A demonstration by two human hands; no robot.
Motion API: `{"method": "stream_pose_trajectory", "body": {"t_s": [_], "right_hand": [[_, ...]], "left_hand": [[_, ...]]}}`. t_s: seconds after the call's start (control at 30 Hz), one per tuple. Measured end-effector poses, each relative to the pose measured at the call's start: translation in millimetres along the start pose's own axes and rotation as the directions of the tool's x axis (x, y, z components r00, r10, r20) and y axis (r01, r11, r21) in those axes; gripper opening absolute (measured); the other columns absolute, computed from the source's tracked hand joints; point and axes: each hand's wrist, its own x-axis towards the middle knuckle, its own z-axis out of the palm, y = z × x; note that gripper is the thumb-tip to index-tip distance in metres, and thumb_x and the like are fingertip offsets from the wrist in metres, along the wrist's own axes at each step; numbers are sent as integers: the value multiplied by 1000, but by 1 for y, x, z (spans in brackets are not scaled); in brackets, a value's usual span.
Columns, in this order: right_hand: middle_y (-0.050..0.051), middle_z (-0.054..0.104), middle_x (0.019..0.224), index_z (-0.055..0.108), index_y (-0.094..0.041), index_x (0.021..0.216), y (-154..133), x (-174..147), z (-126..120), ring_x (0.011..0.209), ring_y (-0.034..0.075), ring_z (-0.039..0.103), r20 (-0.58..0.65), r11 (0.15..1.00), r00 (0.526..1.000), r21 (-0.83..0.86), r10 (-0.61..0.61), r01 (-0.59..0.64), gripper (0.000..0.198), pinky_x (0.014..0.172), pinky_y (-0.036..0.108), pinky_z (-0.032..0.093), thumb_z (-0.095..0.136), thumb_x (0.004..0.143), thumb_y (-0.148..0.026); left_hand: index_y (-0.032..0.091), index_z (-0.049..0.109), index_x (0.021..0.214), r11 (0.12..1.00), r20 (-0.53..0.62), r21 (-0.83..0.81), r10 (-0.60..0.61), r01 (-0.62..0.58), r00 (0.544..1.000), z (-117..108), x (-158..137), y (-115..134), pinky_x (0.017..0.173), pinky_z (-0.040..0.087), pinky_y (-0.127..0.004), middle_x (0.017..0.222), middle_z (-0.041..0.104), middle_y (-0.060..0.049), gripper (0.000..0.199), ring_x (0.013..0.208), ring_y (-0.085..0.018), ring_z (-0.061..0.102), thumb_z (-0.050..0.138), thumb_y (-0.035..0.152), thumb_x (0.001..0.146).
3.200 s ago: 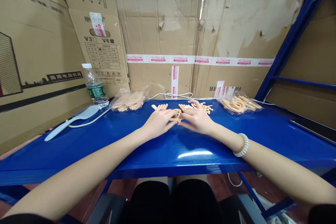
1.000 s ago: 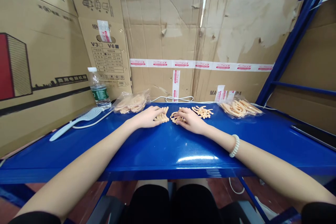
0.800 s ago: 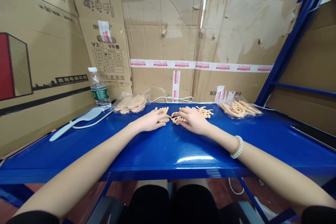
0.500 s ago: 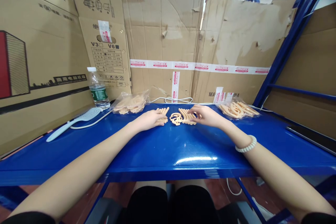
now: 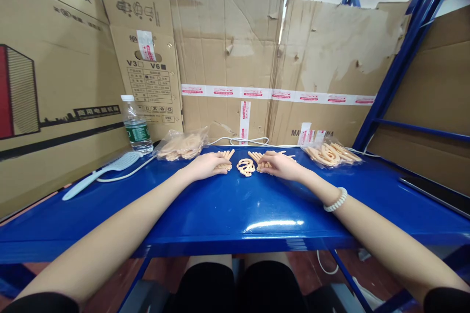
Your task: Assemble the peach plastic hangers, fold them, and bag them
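Two rows of thin beige sticks, slightly curved, lie on the blue shelf top. At the left row [image 5: 227, 154], my left hand [image 5: 207, 164] has its fingers and thumb bent around the sticks and covers much of them. Over the right row [image 5: 253, 156] is my right hand [image 5: 281, 165], its fingers curled down onto the sticks; a few stick ends show beyond its knuckles. Between the hands sits a small pile of curved beige pieces [image 5: 246, 167], touched by neither hand.
Behind left are a clear bag of beige pieces [image 5: 183, 145], a water bottle [image 5: 136, 126] and a pale blue hairbrush [image 5: 106, 171]. Another bag [image 5: 330, 151] lies behind right, with a dark flat device [image 5: 436, 194] at the right edge. Cardboard [image 5: 227, 39] walls the back; a white cable [image 5: 238, 140] runs along it.
My right hand has shifted left, from the right row's outer edge to over its sticks. Stick ends now show behind it. My left hand stays nearly in place at the left row.
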Motion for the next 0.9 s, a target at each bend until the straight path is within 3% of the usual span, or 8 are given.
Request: {"method": "stream_pose_trajectory", "body": {"t_s": [0.13, 0.27, 0.37, 0.47, 0.57, 0.77, 0.9], "right_hand": [[11, 61, 108, 59, -19, 119, -24, 7, 2, 98, 24, 61, -68, 996, 993, -22, -92, 91, 31, 84, 37, 48, 58, 91, -32], [11, 62, 104, 62, -18, 115, -42, 33, 7, 96, 24, 61, 111, 979, 982, -116, -155, 167, 29, 82, 35, 47, 63, 88, -29], [7, 63, 91, 67, -18, 102, -42, 59, 11, 80, 19, 61, 219, 979, 967, -129, -128, 159, 16, 72, 30, 45, 64, 87, -23], [7, 64, 88, 68, -15, 100, -34, 80, 16, 73, 18, 61, 216, 983, 970, -117, -111, 138, 16, 66, 28, 44, 65, 85, -18], [9, 66, 93, 68, -15, 102, -25, 91, 18, 78, 19, 63, 186, 989, 978, -92, -96, 115, 20, 70, 29, 46, 68, 82, -18], [16, 62, 120, 53, -14, 129, 13, 63, -7, 106, 24, 61, 31, 997, 999, -72, -20, 23, 39, 90, 37, 48, 49, 96, -33], [18, 57, 129, 54, -14, 131, 49, 15, -18, 122, 31, 53, 53, 992, 998, -116, 46, -40, 44, 103, 48, 42, 47, 94, -37]], "left_hand": [[27, 66, 120, 1000, -4, -8, -11, 11, 1000, 2, 1, -6, 94, 46, -32, 123, 65, -8, 34, 111, -24, 62, 58, 42, 91], [25, 65, 122, 1000, 1, -14, -15, 15, 1000, 2, 1, -10, 95, 45, -33, 124, 65, -9, 36, 112, -24, 61, 58, 41, 91], [25, 64, 123, 1000, 6, -19, -14, 14, 1000, 2, 0, -13, 96, 44, -33, 125, 64, -9, 36, 114, -24, 60, 57, 42, 91], [25, 65, 122, 1000, 5, -23, -16, 16, 1000, 3, 0, -15, 97, 44, -33, 127, 63, -8, 37, 116, -24, 59, 57, 43, 91], [26, 65, 122, 999, -4, -28, -15, 14, 1000, 4, 0, -16, 96, 44, -32, 127, 63, -8, 37, 116, -25, 59, 56, 44, 91], [27, 65, 122, 999, -19, -32, 1, -1, 1000, 8, 2, -19, 95, 45, -32, 123, 65, -7, 38, 113, -25, 60, 52, 46, 93], [27, 65, 123, 999, -41, -39, 3, -5, 999, 14, 6, -23, 93, 46, -34, 123, 65, -8, 39, 112, -26, 60, 48, 48, 94]]}}
